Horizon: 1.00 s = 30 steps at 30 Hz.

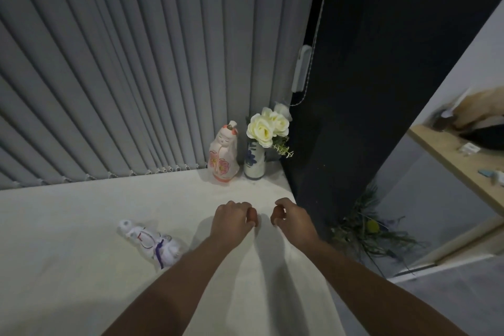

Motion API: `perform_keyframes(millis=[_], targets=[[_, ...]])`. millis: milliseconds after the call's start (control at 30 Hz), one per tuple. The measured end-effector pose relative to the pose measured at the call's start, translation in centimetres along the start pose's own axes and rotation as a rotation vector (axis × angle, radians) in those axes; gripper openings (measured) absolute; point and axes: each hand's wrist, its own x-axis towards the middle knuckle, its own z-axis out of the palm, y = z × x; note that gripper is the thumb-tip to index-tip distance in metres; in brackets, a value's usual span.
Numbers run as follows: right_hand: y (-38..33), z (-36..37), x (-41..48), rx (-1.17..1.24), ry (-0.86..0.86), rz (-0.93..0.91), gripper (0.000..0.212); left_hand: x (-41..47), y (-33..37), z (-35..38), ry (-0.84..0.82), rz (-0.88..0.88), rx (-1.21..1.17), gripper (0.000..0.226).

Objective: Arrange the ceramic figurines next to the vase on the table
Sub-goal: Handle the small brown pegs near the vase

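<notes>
My two hands hover empty over the pale counter (pixel 81 226), a little in front of the vase (pixel 255 165) in the far corner. The left hand (pixel 233 219) and the right hand (pixel 290 217) are side by side, fingers loosely curled, each grip relaxed and closed on nothing.

One figurine, the pink doll (pixel 223 154), already stands upright just beside the vase on its left, close to the blinds (pixel 122 76). The second, a white figurine (pixel 151 241) with a purple ribbon, lies on its side well apart from the vase, toward me and off to the left.

That fallen piece is the one left to set in place, as I judge it. The risks from here: ceramic is smooth and a loose pinch on its rounded body could let it slip and chip on the counter. The gap by the vase is tight, so a careless approach could knock the pink doll into the vase, or tip the vase, top-heavy with white flowers (pixel 268 125), toward the counter's edge.
</notes>
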Motion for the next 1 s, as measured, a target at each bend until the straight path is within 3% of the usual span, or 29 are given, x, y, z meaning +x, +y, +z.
perform_keyframes(millis=[400,533,1000], targets=[[1.1,-0.6,5.9,-0.011,-0.008,-0.043,0.021,5.2,1.2,2.9,-0.05,-0.093,-0.041,0.027],[1.7,0.1,7.6,-0.045,-0.051,-0.054,0.02,6.3,0.8,3.9,-0.049,-0.114,-0.081,0.017],[3.1,0.5,9.4,-0.021,-0.122,-0.117,0.025,6.9,0.5,4.4,-0.025,-0.059,-0.193,0.019]])
